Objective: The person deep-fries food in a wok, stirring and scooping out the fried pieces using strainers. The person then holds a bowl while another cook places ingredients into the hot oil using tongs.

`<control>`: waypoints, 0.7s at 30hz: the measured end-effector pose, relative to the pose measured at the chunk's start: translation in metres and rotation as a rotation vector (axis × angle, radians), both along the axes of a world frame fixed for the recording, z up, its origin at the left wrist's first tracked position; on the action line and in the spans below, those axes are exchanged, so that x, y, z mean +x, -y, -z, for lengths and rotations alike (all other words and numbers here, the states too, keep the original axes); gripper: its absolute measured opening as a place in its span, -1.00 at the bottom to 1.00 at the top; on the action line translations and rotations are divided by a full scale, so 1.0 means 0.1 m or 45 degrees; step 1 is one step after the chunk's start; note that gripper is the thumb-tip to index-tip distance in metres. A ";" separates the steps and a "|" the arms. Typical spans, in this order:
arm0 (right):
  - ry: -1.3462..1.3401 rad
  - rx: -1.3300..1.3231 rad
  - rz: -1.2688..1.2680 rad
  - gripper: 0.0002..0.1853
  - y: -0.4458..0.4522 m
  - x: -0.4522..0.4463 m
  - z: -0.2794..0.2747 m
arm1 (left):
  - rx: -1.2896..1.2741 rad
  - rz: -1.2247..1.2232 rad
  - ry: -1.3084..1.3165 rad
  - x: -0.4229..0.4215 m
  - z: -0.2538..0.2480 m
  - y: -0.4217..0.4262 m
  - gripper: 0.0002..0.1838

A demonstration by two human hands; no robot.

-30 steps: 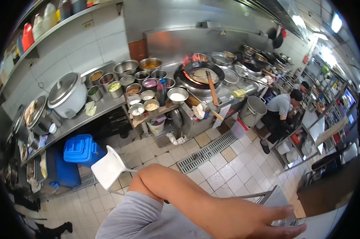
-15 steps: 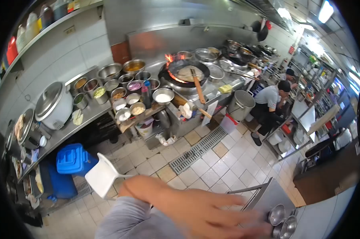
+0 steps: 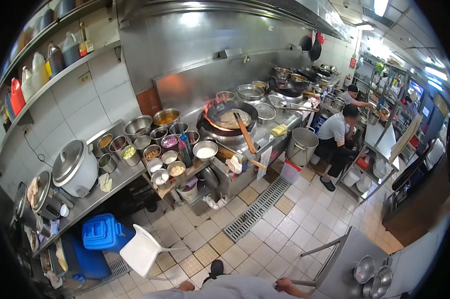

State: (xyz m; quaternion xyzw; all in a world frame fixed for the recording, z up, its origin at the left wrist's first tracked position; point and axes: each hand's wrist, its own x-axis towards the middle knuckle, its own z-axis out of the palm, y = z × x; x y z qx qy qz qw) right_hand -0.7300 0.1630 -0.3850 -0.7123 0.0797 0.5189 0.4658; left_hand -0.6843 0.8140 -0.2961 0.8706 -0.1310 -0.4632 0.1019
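At the bottom edge only a small part of my left hand (image 3: 186,286) shows, beside my grey shirt. My right hand (image 3: 287,286) hangs at the other side of my body, close to a leg of the steel table (image 3: 329,264). The fingers of both hands are mostly hidden, and no held object can be made out. Steel bowls (image 3: 364,269) sit on that table, to the right of my right hand. A white plastic chair (image 3: 141,251) stands to the left of my left hand. My dark shoe (image 3: 216,269) is on the tiled floor.
Flames rise around a wok (image 3: 230,117) on the stove, with a wooden-handled tool (image 3: 247,137) in it. Ingredient bowls (image 3: 205,150), a rice cooker (image 3: 75,169) and a blue bin (image 3: 105,231) are at left. Co-workers (image 3: 334,132) are at right. A floor drain (image 3: 257,209) crosses the tiles.
The arm that reached across the lower view towards the steel bowls has drawn back. Both hands are now low by my body. The camera view has tilted up slightly.
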 end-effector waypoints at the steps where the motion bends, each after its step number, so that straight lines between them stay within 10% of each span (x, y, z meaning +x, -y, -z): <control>1: 0.425 -0.371 -0.499 -0.76 -0.23 0.17 -0.61 | 0.000 0.036 -0.043 -0.16 -0.16 0.00 -0.65; 7: 0.618 -0.567 -0.914 -0.72 -0.64 0.72 -1.29 | -0.146 0.151 0.310 -0.06 -0.22 0.04 -0.77; 13: 0.275 -0.288 -0.146 -0.76 -0.75 0.99 -0.81 | -0.402 -1.183 0.476 1.01 -0.83 0.45 -0.79; 16: 0.078 -0.321 0.304 -0.76 -1.07 1.14 -1.61 | -0.437 -1.243 0.323 1.25 -1.66 0.68 -0.75; 21: -0.026 -0.281 0.510 -0.78 -1.12 1.10 -1.74 | -0.338 -0.854 0.378 1.00 -1.10 0.60 -0.76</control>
